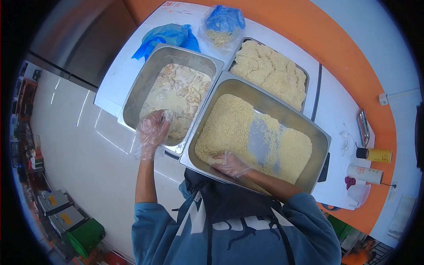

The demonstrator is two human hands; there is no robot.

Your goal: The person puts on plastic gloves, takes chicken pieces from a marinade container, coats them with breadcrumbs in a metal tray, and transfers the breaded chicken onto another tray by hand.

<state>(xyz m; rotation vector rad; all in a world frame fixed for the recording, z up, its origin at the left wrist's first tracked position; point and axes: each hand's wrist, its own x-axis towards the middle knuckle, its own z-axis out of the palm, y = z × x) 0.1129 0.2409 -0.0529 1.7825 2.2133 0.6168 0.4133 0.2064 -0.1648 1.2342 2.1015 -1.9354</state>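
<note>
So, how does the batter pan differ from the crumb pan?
The batter pan holds pieces in pale, wet-looking liquid; the crumb pan holds loose, dry-looking yellowish crumbs.
The crumb pan looks larger than the batter pan.
The crumb pan shows a bare patch between its crumbs, while the batter pan's pieces lie mostly toward its right side.
Both are open, rectangular metal pans.

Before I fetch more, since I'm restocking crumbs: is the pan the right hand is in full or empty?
Neither, the crumb pan is partly filled: crumbs lie below its rim, and bare bottom shows between them.
</note>
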